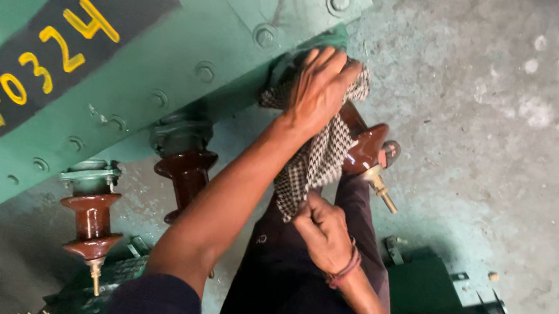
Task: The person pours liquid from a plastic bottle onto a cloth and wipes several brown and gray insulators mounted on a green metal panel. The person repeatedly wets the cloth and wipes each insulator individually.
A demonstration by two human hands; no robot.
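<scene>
The left hand (320, 89) lies palm-down with fingers spread flat over a black-and-white checked cloth (318, 158), pressing it against the base of a brown ribbed insulator (365, 143) where that meets the flange of the green metal tank (186, 33). It clamps nothing between finger and thumb; it bears down on the fabric. Below it, the right hand (324, 232), a reddish band at its wrist, is closed on the hanging lower end of the same cloth, pinching it taut.

So the cloth runs between the two hands, its long axis going from the upper hand down toward the lower one, draped over the insulator's near side. The insulator itself points away from the tank, down and to the right, ending in a brass-coloured threaded stud (382, 190). The left hand is the nearer to the insulator's base; the right hand sits just beside its stud end without touching it.

Further along the tank's bolted edge stand two more brown insulators, one in the middle (184, 167) and one at the left (91, 223), both bare. Painted yellow characters mark a dark panel on the tank. The person's dark trousers (292, 305) and a stained concrete floor (526, 147) fill the rest.
</scene>
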